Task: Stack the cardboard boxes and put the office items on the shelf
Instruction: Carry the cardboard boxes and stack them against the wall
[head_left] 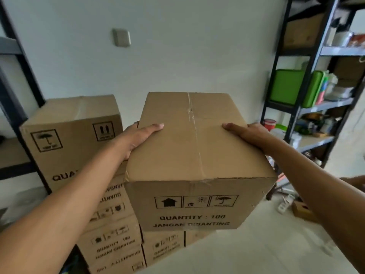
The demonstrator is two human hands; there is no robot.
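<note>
While we hold the cardboard box [189,155] up in front of us, our left hand [138,138] clasps its left edge, thumb flat on the taped top and fingers out of sight down the side. Our right hand [250,133] does the same on the right edge. We cannot tell whether the box rests on the stack of boxes [118,234] below it. To the left, a taller box [73,139] tops that stack against the white wall [177,46]. At far right stands a black shelf [308,80] holding green containers [286,86].
</note>
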